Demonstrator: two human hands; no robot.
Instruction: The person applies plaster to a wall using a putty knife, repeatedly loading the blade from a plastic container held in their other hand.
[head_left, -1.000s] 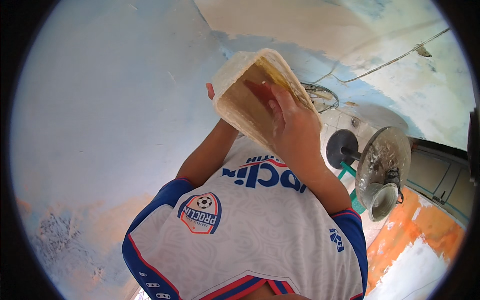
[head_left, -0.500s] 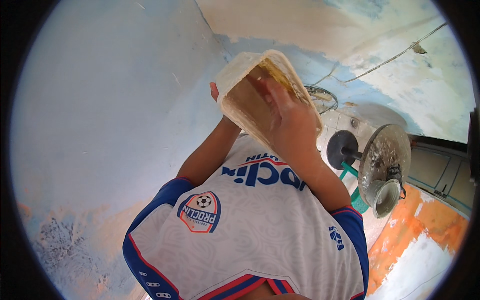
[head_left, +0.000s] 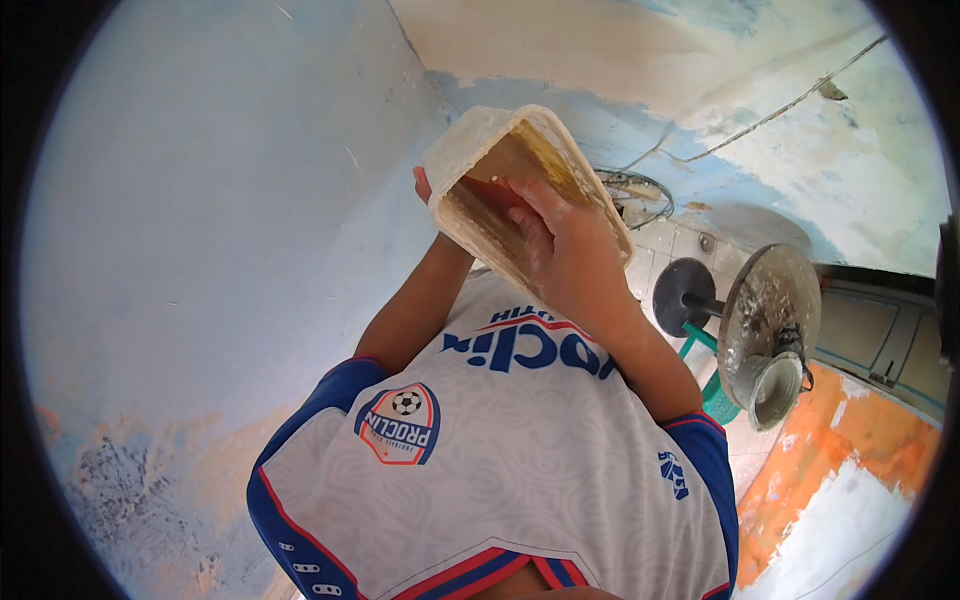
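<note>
- The pale plastic tub [head_left: 458, 148] is held up in front of the chest, tilted, with its open mouth turned toward the viewer; whitish and yellow marks cover its inside.
- The left hand [head_left: 422, 186] holds the tub from behind at its left edge; only some fingertips are seen, the rest is hidden.
- The right hand [head_left: 578, 250] reaches over the lower right rim into the tub, its fingers bent and near together. Beside the fingertips there is a reddish-brown patch; I cannot tell if the hand grips something.
- Under the tub is the white shirt [head_left: 540, 450], which has blue sleeves.
- To the right, a round tabletop [head_left: 757, 290] with pale stains carries a grey vessel [head_left: 775, 393] at its lower edge, and a dark item [head_left: 790, 342] just beside this.
- Behind the tabletop are a black disc base [head_left: 682, 297] and a green frame [head_left: 700, 338].
- A cable coil [head_left: 655, 192] lies near the blue, patchy wall [head_left: 610, 125].
</note>
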